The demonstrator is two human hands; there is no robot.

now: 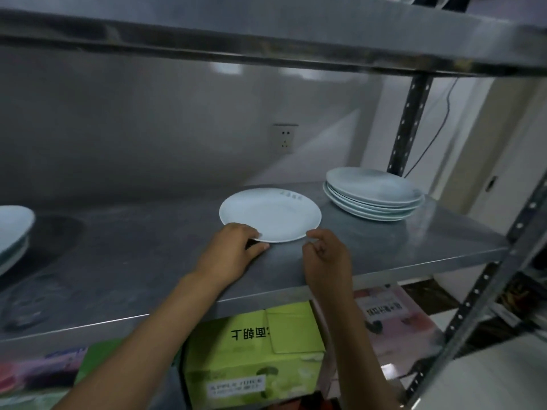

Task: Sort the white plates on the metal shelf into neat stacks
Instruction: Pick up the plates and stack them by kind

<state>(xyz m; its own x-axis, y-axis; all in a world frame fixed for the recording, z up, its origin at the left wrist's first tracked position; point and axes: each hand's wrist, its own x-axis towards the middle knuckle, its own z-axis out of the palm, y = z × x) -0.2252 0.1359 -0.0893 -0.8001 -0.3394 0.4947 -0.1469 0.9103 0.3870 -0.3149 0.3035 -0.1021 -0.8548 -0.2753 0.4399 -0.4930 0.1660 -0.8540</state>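
Single plate [270, 216] lies flat mid-shelf [429, 247]. Left hand [233, 255] at its 7 o'clock rim, grip clamped on edge w/ fingers over top, thumb below. Right hand [325, 255] at 5 o'clock, fingers curled just beside rim; contact can't tell. Stack [373, 193] of plates at 2 o'clock from the plate, apart. More plates [13, 232] at far 9 o'clock. Green box [254, 356] on the level below.
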